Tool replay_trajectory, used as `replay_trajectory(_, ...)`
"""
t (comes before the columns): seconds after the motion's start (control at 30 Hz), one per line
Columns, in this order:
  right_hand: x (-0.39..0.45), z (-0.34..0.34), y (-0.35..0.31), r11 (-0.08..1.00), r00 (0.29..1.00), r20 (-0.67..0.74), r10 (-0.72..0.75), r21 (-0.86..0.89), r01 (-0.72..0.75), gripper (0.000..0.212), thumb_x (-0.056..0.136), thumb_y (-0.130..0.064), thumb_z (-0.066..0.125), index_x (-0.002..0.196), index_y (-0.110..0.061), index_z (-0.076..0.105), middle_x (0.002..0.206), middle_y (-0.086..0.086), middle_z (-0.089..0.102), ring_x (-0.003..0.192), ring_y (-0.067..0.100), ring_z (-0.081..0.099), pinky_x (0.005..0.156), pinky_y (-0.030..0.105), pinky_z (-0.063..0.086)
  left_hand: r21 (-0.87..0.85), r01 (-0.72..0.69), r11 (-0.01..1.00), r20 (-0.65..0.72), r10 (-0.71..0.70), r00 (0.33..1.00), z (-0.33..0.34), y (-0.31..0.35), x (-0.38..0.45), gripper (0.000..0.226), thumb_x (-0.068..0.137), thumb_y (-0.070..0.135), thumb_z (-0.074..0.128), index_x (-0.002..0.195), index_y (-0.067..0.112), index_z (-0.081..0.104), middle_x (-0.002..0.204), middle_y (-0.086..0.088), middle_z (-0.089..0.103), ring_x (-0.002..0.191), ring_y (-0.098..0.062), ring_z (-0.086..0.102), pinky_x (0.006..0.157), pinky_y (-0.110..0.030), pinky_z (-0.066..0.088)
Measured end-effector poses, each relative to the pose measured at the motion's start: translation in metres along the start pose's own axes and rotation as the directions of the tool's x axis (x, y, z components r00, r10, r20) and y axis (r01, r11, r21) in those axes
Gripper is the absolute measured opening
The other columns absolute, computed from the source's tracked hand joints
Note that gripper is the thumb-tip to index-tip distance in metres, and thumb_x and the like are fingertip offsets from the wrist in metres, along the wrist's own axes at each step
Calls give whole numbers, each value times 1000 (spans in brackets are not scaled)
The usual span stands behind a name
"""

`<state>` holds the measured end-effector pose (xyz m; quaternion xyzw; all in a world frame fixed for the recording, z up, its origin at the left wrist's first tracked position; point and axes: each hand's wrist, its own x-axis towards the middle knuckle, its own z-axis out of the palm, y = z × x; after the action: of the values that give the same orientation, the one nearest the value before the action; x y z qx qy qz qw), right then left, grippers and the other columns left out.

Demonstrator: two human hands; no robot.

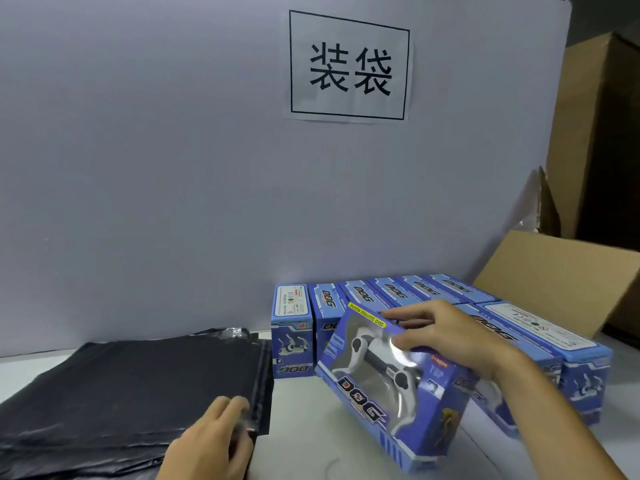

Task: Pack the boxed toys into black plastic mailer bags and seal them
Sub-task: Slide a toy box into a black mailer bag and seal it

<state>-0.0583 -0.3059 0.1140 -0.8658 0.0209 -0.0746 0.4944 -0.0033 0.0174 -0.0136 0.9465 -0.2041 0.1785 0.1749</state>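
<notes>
A blue toy dog box (pixel 391 396) with a clear window is tilted above the table at centre right. My right hand (pixel 450 337) grips its top edge, fingers curled over it. A stack of black plastic mailer bags (pixel 121 386) lies flat at the left. My left hand (pixel 214 438) rests on the stack's right edge, fingers pinching at the glossy seal strip of the top bag. Several more blue dog boxes (pixel 398 292) stand in rows behind and to the right of the held box.
A grey partition board (pixel 173 168) with a paper sign (pixel 349 69) stands right behind the boxes. Brown cardboard cartons (pixel 554 278) sit at the right. The white tabletop (pixel 301 420) shows between the bags and the boxes.
</notes>
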Motion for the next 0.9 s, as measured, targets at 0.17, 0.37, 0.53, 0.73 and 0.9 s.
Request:
replay_trajectory(0.17,0,47,-15,912,987,159,-37,410,-32,50,72,-10,79,121,-19,70,109,12,75,94,35,73,78,39,59,-728,78,681,-159,-279,947,0,-7,1,34,98,38,56,128,46,46,132,11,55,106,-10,62,84,-28,49)
replay_trajectory(0.37,-2,106,-6,833,955,291,-61,542,-112,48,68,-14,74,116,-17,71,109,14,75,80,29,74,59,30,59,-982,152,-112,179,-292,940,-14,1,1,59,72,69,66,124,41,61,120,-3,71,104,-35,70,89,-56,54)
replay_trajectory(0.53,-5,127,3,785,963,269,-17,601,-154,38,81,-15,73,119,-14,69,110,12,75,88,30,74,63,31,60,-961,271,-59,272,-391,879,-19,1,0,28,70,35,79,91,18,70,93,-19,73,76,-32,71,73,-48,56)
replay_trajectory(0.73,3,141,17,728,977,-120,176,684,-47,25,95,-41,56,116,-33,69,123,2,64,112,27,61,86,46,53,-976,204,-71,208,-563,800,-23,0,4,18,91,26,66,74,20,64,76,-11,71,60,-22,68,60,-37,56)
replay_trajectory(0.9,-6,179,16,610,1000,-11,1,792,8,69,70,-56,81,132,-45,53,123,-3,68,111,24,67,94,50,54,-979,164,-124,205,-660,723,-20,7,2,20,97,37,59,93,18,54,64,3,72,52,-12,68,55,-34,52)
